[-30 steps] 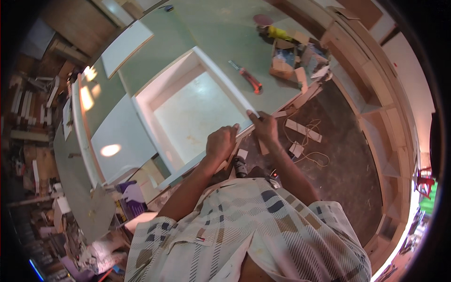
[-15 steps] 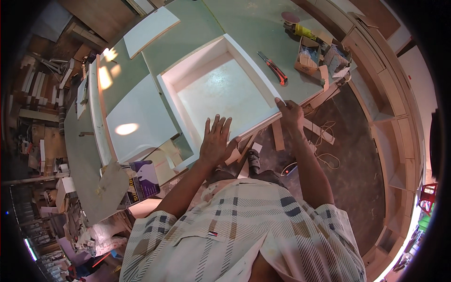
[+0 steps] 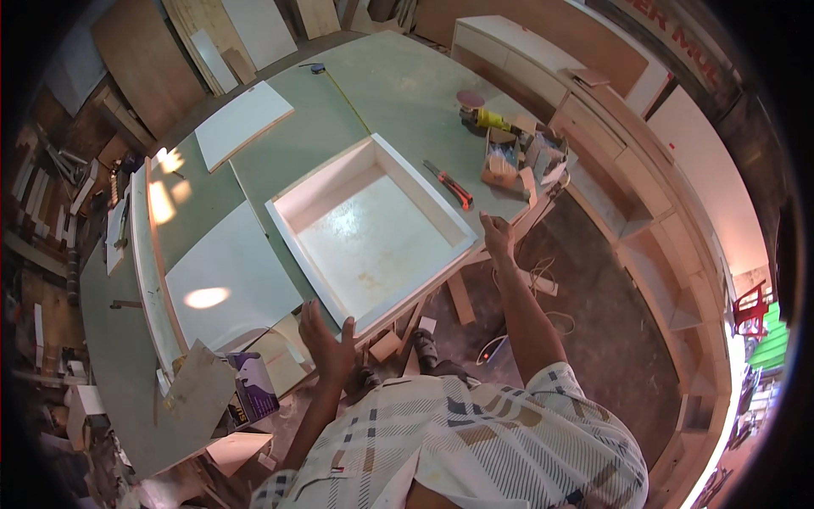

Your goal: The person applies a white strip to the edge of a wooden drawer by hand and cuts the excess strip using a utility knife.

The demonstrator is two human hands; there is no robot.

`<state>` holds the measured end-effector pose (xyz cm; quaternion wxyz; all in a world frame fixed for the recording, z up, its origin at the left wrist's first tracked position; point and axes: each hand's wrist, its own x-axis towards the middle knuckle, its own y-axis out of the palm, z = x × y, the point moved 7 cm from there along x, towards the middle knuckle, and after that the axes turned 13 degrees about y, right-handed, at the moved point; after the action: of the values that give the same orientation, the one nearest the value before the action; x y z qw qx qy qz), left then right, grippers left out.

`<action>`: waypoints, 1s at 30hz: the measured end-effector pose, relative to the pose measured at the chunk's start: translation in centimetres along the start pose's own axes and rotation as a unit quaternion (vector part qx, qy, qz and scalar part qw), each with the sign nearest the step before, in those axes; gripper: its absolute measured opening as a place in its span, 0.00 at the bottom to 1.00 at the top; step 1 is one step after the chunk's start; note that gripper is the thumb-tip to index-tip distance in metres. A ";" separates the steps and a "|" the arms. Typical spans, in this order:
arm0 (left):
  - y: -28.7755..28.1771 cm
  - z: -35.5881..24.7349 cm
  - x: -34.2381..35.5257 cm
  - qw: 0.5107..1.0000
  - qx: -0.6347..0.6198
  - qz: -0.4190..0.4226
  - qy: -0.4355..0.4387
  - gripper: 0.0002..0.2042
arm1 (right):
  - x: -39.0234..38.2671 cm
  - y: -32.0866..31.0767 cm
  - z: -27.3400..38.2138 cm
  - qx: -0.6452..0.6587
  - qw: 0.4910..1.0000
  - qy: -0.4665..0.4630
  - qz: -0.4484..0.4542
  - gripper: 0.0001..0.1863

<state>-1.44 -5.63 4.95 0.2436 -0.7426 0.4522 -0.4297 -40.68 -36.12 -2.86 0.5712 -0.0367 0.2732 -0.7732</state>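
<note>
A white open-topped drawer box [image 3: 377, 225] rests on the green worktable, its near edge by the table's front. My left hand [image 3: 329, 343] is at the near left corner of the box, thumb and fingers apart, with nothing in it. Just off the right corner is my right hand [image 3: 501, 237], its thumb raised and its fingers loosely bent. Nothing shows in that hand, though part of its fingers is hidden. A red and black utility knife [image 3: 449, 184] lies to the right of the box. White panels [image 3: 233, 270] lie flat on its left.
An angle grinder [image 3: 483, 117] and an opened cardboard box [image 3: 502, 159] stand at the table's right edge. A tape measure [image 3: 318, 69] lies at the back with its blade drawn out. A purple box [image 3: 253, 386] is at the near left. Long wooden cabinets [image 3: 670, 246] line the right.
Both hands have come off the drawer box: the left from over its near edge to its left corner, the right from its right corner. The view has shifted, showing more of the far table.
</note>
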 end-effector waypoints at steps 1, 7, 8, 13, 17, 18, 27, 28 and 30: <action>-0.5 0.0 0.0 0.998 -0.043 -0.010 -0.051 0.36 | 2.6 -0.1 -1.1 -0.010 1.000 -0.012 -0.015 0.24; 0.5 3.9 -1.7 0.951 -0.176 0.109 -0.230 0.23 | 10.9 5.8 3.4 -0.178 0.979 -0.102 0.001 0.24; 0.6 3.9 -1.7 0.958 -0.166 0.082 -0.218 0.20 | 11.9 6.6 4.4 -0.226 0.968 -0.111 -0.002 0.27; 0.0 3.7 -2.2 0.954 -0.159 0.095 -0.238 0.20 | 11.8 11.4 7.6 -0.353 0.914 -0.199 0.036 0.30; -0.4 2.4 -1.2 0.963 -0.138 0.104 -0.208 0.19 | 12.3 13.8 8.6 -0.352 0.894 -0.273 0.050 0.29; -0.4 2.1 -0.9 0.965 -0.127 0.117 -0.196 0.19 | 13.0 13.8 8.2 -0.346 0.908 -0.226 0.067 0.28; -0.3 2.8 -1.3 0.967 -0.150 0.101 -0.178 0.21 | 6.7 5.5 11.7 0.144 0.957 -0.003 0.251 0.19; -0.3 3.0 -1.6 0.967 -0.157 0.095 -0.175 0.21 | 3.1 3.6 13.7 0.144 0.958 -0.002 0.247 0.19; 0.0 3.5 -1.9 0.967 -0.153 0.103 -0.174 0.22 | -5.1 0.8 17.0 0.148 0.950 -0.007 0.274 0.17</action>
<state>1.20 -4.03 2.36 0.2452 -0.7837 0.5373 -0.1922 -31.94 -38.16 12.52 0.7619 0.1193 0.1516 -0.6183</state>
